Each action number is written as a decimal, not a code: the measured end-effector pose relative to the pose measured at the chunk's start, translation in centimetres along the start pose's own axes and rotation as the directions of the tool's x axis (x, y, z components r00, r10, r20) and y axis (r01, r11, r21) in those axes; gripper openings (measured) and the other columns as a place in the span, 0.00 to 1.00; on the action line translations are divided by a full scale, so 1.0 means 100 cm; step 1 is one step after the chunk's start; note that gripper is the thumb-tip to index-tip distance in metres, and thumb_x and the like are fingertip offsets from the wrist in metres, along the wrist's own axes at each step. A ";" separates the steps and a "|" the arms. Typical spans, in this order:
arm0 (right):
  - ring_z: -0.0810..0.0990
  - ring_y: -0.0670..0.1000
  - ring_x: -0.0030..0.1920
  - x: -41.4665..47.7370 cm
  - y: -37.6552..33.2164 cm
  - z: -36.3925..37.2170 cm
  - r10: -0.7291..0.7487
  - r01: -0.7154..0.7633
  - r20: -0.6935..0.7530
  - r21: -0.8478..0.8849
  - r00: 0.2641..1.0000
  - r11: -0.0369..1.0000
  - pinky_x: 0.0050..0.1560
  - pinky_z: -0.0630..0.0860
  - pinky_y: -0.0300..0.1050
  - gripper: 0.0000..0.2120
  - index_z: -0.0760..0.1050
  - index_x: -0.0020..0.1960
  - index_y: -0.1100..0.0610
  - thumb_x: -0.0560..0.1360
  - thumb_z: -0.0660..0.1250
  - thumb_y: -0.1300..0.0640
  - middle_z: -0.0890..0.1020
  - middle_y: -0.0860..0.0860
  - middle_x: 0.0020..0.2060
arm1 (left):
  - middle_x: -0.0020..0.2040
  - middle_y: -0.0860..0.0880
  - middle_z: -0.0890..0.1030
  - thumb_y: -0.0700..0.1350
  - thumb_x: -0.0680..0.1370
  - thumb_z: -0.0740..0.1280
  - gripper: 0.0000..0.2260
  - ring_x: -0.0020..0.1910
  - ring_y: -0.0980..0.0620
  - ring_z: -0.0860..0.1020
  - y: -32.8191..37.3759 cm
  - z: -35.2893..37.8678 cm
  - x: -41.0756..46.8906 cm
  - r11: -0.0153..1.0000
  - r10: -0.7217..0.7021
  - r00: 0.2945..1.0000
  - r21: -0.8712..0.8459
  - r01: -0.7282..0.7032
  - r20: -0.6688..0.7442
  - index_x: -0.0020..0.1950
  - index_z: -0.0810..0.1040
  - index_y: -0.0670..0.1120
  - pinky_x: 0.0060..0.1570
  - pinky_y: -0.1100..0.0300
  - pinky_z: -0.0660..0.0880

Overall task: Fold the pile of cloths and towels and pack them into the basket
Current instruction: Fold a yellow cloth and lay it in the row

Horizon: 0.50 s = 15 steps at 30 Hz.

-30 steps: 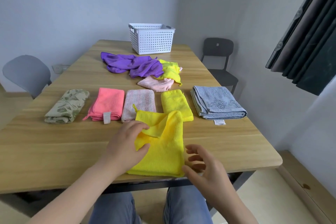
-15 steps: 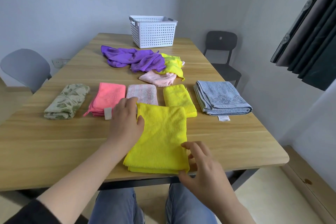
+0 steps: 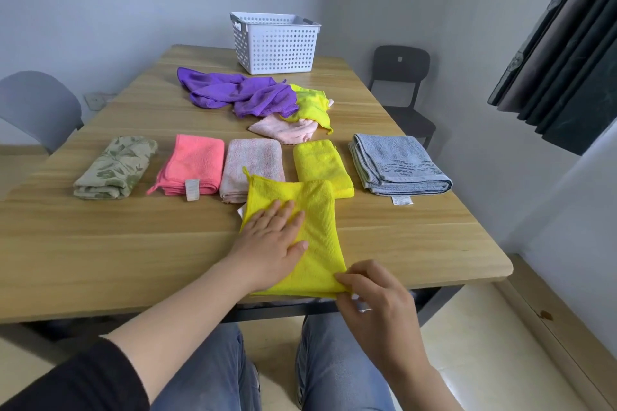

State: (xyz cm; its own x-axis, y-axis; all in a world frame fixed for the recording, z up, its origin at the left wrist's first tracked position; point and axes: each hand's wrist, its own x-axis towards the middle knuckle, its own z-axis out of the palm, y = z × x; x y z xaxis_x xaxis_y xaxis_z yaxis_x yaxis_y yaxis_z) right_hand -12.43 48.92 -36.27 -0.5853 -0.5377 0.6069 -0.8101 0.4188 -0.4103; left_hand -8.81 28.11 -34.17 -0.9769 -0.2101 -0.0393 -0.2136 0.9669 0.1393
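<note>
- I am watching the yellow cloth [image 3: 320, 237] lying folded into a long panel at the near edge of the table [image 3: 100, 260], its far end lapping over two folded pieces.
- The left hand [image 3: 270, 243] is lying flat on the cloth's left half, fingers straight and spread, pressing it down and gripping nothing.
- The right hand [image 3: 377, 304] is pinching the cloth's near right corner between thumb and fingertips [image 3: 340, 279].
- Just beyond the yellow cloth, a folded row is running across the table: a pale pink towel [image 3: 253, 157] and a smaller yellow cloth [image 3: 320, 163], both touching it.
- Left of the yellow cloth and farther back, a coral cloth [image 3: 195, 163] and a leaf-print cloth [image 3: 115, 170] are lying folded; to its right, a blue-grey towel [image 3: 397, 163].
- Farther beyond, a loose heap is waiting unfolded: a purple cloth [image 3: 240, 93], a lime cloth [image 3: 310, 103] and a light pink cloth [image 3: 287, 130].
- The basket [image 3: 275, 43] is standing at the table's far end, well apart from the yellow cloth; I cannot tell what is inside it.
- Far left of the cloth a grey chair [image 3: 36, 107] is standing; far right, a black chair [image 3: 400, 77] and a dark curtain [image 3: 567, 43].
</note>
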 end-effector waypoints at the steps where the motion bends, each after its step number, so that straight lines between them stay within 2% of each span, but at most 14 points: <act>1: 0.78 0.47 0.38 0.000 0.002 -0.004 -0.029 0.029 0.022 -0.014 0.999 0.999 0.36 0.75 0.39 0.08 0.83 0.45 0.52 0.68 0.67 0.57 0.79 0.45 0.42 | 0.78 0.52 0.39 0.65 0.74 0.37 0.33 0.76 0.53 0.37 -0.001 0.000 -0.001 0.999 0.028 1.000 -0.018 -0.028 -0.013 0.77 0.44 0.53 0.74 0.55 0.37; 3: 0.78 0.47 0.46 0.003 0.004 -0.015 -0.083 0.087 0.090 -0.040 0.993 0.995 0.39 0.76 0.39 0.10 0.83 0.47 0.51 0.69 0.65 0.54 0.79 0.44 0.46 | 0.78 0.51 0.51 0.66 0.71 0.40 0.37 0.77 0.54 0.45 -0.007 -0.001 -0.011 0.976 0.098 0.984 -0.179 -0.124 -0.146 0.77 0.55 0.51 0.75 0.56 0.44; 5: 0.75 0.48 0.55 0.007 0.008 -0.024 -0.134 0.146 0.170 -0.060 0.976 0.987 0.44 0.77 0.40 0.13 0.80 0.52 0.49 0.69 0.66 0.51 0.78 0.43 0.54 | 0.73 0.52 0.65 0.67 0.74 0.49 0.33 0.74 0.57 0.56 -0.014 -0.003 -0.031 0.919 0.131 0.937 -0.314 -0.237 -0.324 0.72 0.67 0.49 0.73 0.62 0.52; 6: 0.73 0.49 0.61 0.009 0.010 -0.026 -0.156 0.177 0.227 -0.072 0.961 0.982 0.50 0.77 0.41 0.17 0.78 0.57 0.49 0.69 0.66 0.48 0.76 0.43 0.60 | 0.72 0.54 0.67 0.67 0.76 0.51 0.31 0.73 0.59 0.58 -0.017 -0.003 -0.043 0.910 0.148 0.918 -0.313 -0.273 -0.369 0.70 0.70 0.49 0.71 0.65 0.53; 8: 0.62 0.49 0.73 0.015 0.016 -0.024 -0.185 0.234 0.369 -0.093 0.911 0.968 0.62 0.69 0.43 0.30 0.67 0.68 0.48 0.67 0.65 0.44 0.66 0.44 0.71 | 0.72 0.58 0.65 0.69 0.75 0.51 0.32 0.73 0.62 0.56 -0.023 0.000 -0.062 0.914 0.203 0.909 -0.264 -0.309 -0.363 0.71 0.68 0.51 0.71 0.66 0.52; 10: 0.52 0.47 0.76 0.024 0.021 -0.016 -0.191 0.257 0.455 -0.087 0.870 0.962 0.67 0.62 0.45 0.40 0.56 0.75 0.47 0.67 0.66 0.43 0.57 0.43 0.76 | 0.75 0.59 0.57 0.73 0.72 0.51 0.37 0.74 0.63 0.51 -0.031 0.005 -0.073 0.938 0.241 0.929 -0.178 -0.298 -0.281 0.75 0.61 0.52 0.72 0.67 0.46; 11: 0.50 0.47 0.77 0.030 0.022 -0.011 -0.203 0.269 0.472 -0.077 0.858 0.960 0.69 0.61 0.46 0.41 0.54 0.76 0.47 0.68 0.67 0.42 0.57 0.42 0.76 | 0.76 0.58 0.55 0.73 0.71 0.53 0.39 0.74 0.62 0.49 -0.034 0.007 -0.075 0.953 0.253 0.933 -0.101 -0.286 -0.254 0.75 0.59 0.52 0.72 0.67 0.44; 15: 0.61 0.52 0.74 0.039 0.031 -0.004 -0.280 0.343 0.482 -0.045 0.830 0.938 0.67 0.68 0.52 0.31 0.69 0.71 0.50 0.71 0.63 0.38 0.70 0.45 0.70 | 0.74 0.49 0.64 0.65 0.73 0.57 0.35 0.73 0.54 0.57 -0.036 0.015 -0.072 0.963 0.268 0.933 0.089 -0.254 -0.239 0.74 0.62 0.47 0.71 0.61 0.48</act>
State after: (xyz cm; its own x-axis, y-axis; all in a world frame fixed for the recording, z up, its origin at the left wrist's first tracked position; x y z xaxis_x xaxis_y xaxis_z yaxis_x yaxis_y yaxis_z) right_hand -17.24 48.45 -34.92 -0.2752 -0.9162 0.2912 -0.9593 0.2416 -0.1462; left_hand -1.00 26.37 -35.90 -0.9710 0.0284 0.2373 0.0428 0.9975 0.0555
